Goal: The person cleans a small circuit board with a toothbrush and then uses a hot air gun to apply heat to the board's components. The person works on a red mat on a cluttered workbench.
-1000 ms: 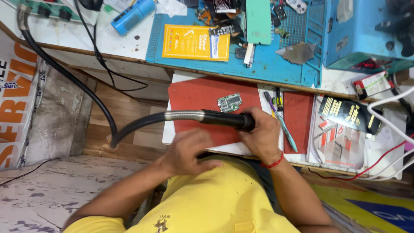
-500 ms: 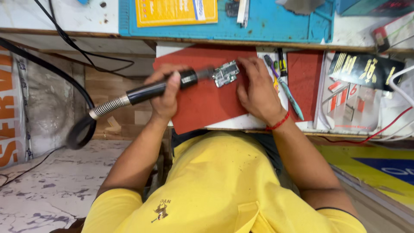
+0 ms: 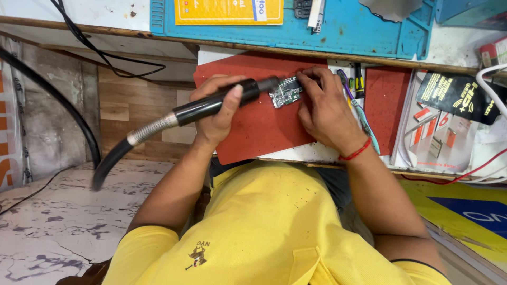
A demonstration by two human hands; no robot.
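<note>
**Head view: hot-air wand over a small circuit board**

Head camera looks down on my red mat, and I place everything by that mat. On its upper middle lies one small green circuit board. Above the mat sits one blue work tray; it holds a yellow card and a few small parts near its top edge, too small for me to tell apart. Right of the mat is an open white box with one black packet and several small red-and-white packs; I count about five, though they overlap.

My left hand is closed all the way round one black wand handle, thumb laid along the top. Its tip reaches the left edge of the board. A metal-sleeved hose runs from the handle off the left side of the mat.

My right hand lies mostly flat on the mat, fingers curled loosely, fingertips pressing the right edge of the board. It grips nothing. A red thread circles that wrist.

Just right of the mat's middle lie a toothbrush and one yellow-and-black screwdriver, side by side.
</note>
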